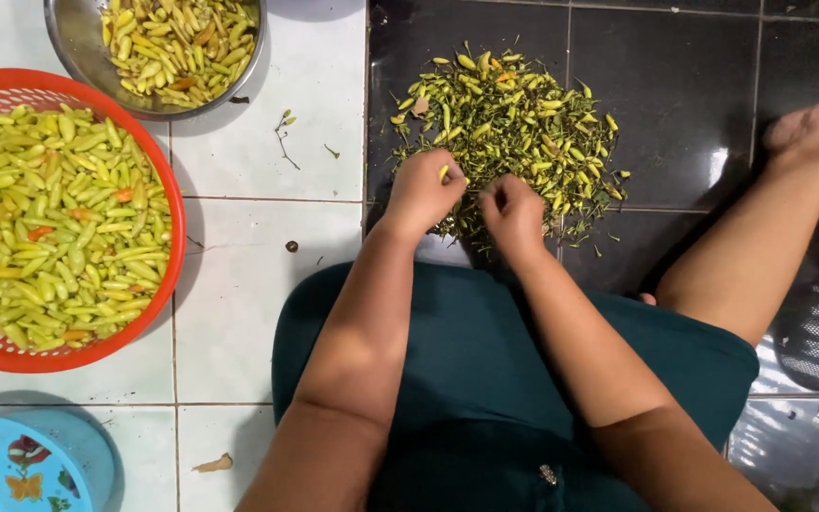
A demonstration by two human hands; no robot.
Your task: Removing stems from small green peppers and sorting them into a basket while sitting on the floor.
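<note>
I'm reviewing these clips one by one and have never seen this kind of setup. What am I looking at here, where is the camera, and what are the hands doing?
There is no machine here. One camera sits on a person's head and looks straight down, so the two bare arms coming up from the bottom edge are that person's own. The person sits on a tiled floor, part white, part black.

The left hand pinches a small yellow-green chili at the near edge of a loose pile of chilies and stems on the black tiles. The right hand is closed at the same edge; what it holds is hidden.

To the left stand a red basket full of chilies, a metal bowl with more, and a blue plastic lid in the corner.
</note>
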